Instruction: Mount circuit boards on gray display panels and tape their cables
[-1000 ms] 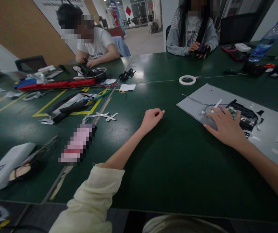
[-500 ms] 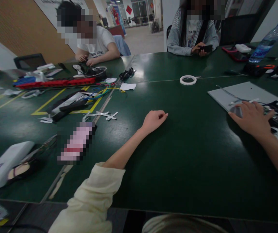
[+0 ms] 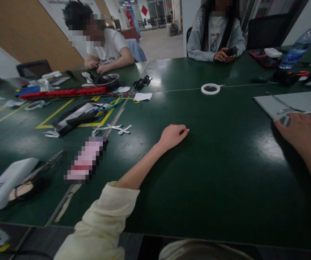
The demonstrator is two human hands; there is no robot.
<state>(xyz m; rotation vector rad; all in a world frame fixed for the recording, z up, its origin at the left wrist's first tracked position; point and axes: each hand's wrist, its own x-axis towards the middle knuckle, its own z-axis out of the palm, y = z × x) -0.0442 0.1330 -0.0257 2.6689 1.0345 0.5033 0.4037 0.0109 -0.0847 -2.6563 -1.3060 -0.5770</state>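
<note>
My left hand (image 3: 172, 138) rests on the green table (image 3: 199, 187), its fingers curled in a loose fist with nothing visible in them. On the far right, my right hand (image 3: 300, 133) lies over the near left part of a flat light grey panel (image 3: 288, 103). Its fingers are stretched out and apart, with the thumb by the panel's left edge. Thin cables (image 3: 282, 104) run across the panel. A small grey piece (image 3: 285, 121) shows between thumb and fingers. Whatever lies beneath the palm is hidden, and the panel's right part is out of frame.
A roll of white tape (image 3: 210, 89) lies beyond my hands. To the left are a phone (image 3: 86, 160), a white power bank (image 3: 7, 184), paper strips (image 3: 116, 128) and tangled wires (image 3: 114, 103). A water bottle (image 3: 299, 47) stands at the back right. Two people sit opposite.
My right hand and the grey panel have moved together to the right, so less of the panel shows. My left hand has barely moved.
</note>
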